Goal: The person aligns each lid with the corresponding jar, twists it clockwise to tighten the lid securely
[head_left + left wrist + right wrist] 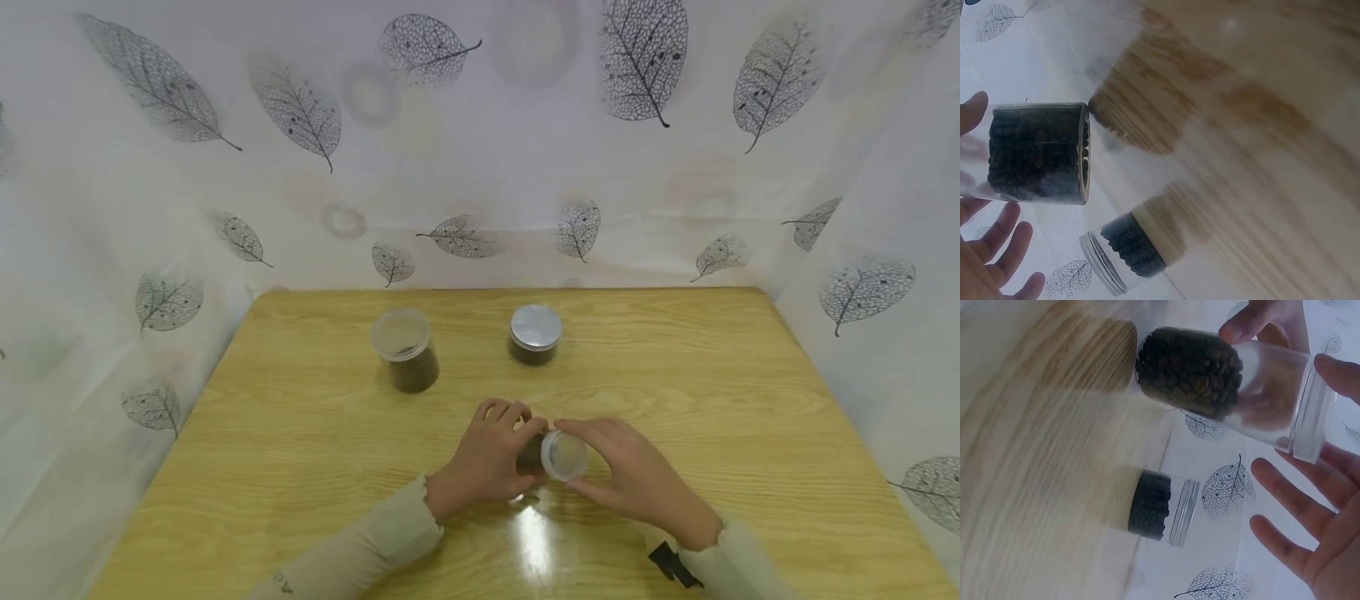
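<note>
In the head view, a clear jar of dark brown beans [1191, 372] stands between both hands near the table's front, leaning a little. My left hand [487, 458] grips the jar around its side. The thumb and fingers of my right hand [637, 477] hold the rim of its translucent lid [566, 456], which sits on the jar's mouth. In the right wrist view the beans fill roughly the lower half of the jar, and its base is close to the tabletop. Whether the base touches the table I cannot tell.
A taller clear-lidded jar [412, 367] with dark contents stands at the back left of the wooden table [285, 450]. Behind the hands is a low jar with a silver lid [536, 327]. A leaf-patterned white sheet [480, 183] hangs around the table.
</note>
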Motion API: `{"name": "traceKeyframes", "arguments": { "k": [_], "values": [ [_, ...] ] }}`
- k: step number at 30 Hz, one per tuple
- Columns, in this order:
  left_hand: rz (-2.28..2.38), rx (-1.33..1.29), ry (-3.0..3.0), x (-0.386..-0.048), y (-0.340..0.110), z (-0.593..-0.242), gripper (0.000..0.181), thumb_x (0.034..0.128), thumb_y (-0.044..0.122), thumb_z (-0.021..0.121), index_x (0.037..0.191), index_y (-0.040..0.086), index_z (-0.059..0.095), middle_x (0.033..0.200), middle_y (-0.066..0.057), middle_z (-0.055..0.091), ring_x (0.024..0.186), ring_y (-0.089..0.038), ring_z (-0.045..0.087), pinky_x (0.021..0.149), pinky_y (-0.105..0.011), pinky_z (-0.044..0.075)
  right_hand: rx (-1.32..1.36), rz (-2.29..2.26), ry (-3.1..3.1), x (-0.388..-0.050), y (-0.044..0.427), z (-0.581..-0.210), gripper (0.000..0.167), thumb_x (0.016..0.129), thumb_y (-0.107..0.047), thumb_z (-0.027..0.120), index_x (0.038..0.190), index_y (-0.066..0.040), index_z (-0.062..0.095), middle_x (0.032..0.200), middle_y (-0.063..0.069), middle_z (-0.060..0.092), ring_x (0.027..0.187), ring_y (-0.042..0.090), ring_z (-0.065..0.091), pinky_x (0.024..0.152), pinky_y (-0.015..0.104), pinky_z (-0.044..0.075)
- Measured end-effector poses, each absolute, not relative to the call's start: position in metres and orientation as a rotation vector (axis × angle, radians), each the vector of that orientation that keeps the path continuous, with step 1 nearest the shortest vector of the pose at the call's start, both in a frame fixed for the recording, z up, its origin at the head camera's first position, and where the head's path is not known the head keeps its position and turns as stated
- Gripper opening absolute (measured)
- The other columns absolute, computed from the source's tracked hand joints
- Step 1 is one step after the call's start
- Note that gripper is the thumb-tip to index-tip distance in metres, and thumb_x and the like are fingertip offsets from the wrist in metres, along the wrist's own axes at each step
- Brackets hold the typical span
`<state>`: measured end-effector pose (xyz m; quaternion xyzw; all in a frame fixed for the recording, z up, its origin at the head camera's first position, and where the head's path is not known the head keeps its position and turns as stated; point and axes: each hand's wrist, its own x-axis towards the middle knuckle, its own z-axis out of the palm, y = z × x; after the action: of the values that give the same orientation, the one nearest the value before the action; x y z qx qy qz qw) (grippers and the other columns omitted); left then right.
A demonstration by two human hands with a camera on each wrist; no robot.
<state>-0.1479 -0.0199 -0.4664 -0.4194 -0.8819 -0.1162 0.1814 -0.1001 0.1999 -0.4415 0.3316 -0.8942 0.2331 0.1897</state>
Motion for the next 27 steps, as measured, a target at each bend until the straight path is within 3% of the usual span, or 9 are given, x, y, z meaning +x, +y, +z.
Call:
{"name": "traceKeyframes", "arguments": {
  "k": [9, 17, 27],
  "values": [
    [-0.336, -1.177, -2.497, -0.149, -0.019, -0.468, 0.059, 0.0623, 0.055, 0.079, 0.11, 0.026, 0.059, 0.1, 0.004, 0.056, 0.09, -0.013, 0.055, 0.09, -0.035, 0.044, 0.736, 0.669, -2.527, -0.093, 0.192, -0.449, 0.061, 0.069, -0.039, 0.08, 0.12, -0.013, 0.06, 0.109, 0.0, 0.068, 0.096, 0.019, 0.063, 0.079, 0.042, 0.053],
    [-0.327, -1.155, -2.475, -0.149, -0.019, -0.468, 0.061, 0.0606, 0.058, 0.079, 0.107, 0.025, 0.059, 0.1, 0.004, 0.056, 0.091, -0.013, 0.055, 0.089, -0.035, 0.044, 0.664, 0.627, -2.466, -0.091, 0.185, -0.45, 0.058, 0.076, -0.052, 0.07, 0.114, -0.009, 0.062, 0.097, 0.004, 0.069, 0.089, 0.021, 0.064, 0.077, 0.041, 0.053],
    [-0.369, -1.119, -2.456, -0.149, -0.017, -0.47, 0.059, 0.0606, 0.059, 0.078, 0.104, 0.023, 0.061, 0.1, 0.004, 0.058, 0.091, -0.012, 0.056, 0.09, -0.036, 0.043, 0.544, 0.651, -2.458, -0.087, 0.177, -0.45, 0.058, 0.072, -0.047, 0.075, 0.111, -0.005, 0.063, 0.096, 0.007, 0.07, 0.088, 0.023, 0.064, 0.078, 0.043, 0.051]
  ]
}}
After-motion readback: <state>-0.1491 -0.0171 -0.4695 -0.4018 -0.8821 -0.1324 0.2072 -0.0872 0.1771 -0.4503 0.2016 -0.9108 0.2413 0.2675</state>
